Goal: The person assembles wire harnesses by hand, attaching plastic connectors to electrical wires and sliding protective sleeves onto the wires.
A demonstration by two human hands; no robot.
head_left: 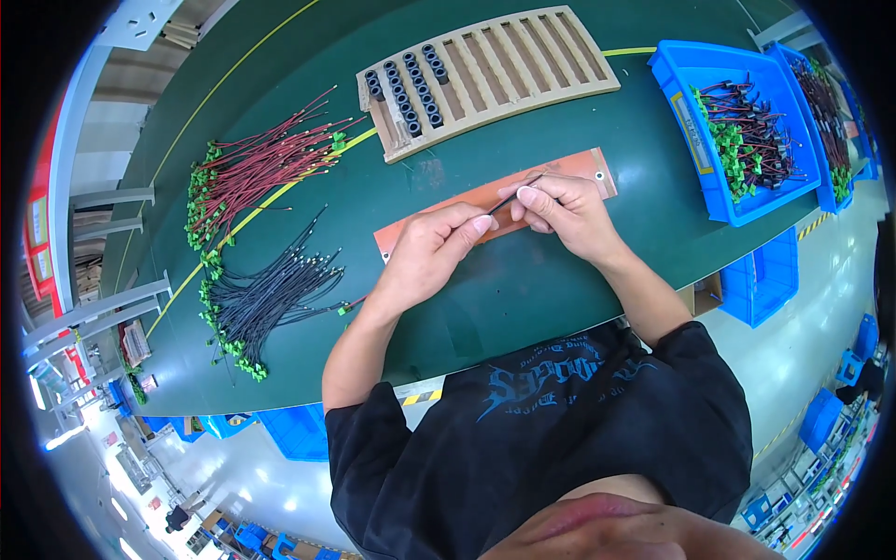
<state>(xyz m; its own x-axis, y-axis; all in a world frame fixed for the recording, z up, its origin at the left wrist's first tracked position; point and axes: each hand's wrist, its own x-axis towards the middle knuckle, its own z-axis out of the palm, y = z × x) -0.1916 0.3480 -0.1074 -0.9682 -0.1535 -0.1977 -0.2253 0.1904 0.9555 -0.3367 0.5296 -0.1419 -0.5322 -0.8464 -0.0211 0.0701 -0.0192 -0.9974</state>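
Both hands meet over a long orange board (457,202) lying on the green table. A thin black wire (507,200) runs slantwise between my fingertips. My left hand (431,250) pinches its lower end between thumb and forefinger. At the upper end, my right hand (571,213) is closed on the same wire, thumb against bent fingers. The wire's ends are hidden by my fingers. To the left of my left hand lies a bundle of black wires (280,294) with green connectors. Beyond it is a bundle of red wires (271,168), also with green connectors.
A slotted tan rack (523,105) stands at the far side, with several black cylindrical parts (403,91) in its left slots. At right, a blue bin (747,210) holds wires with green connectors and black parts. Another filled blue bin (833,198) adjoins it. The table's near edge borders my body.
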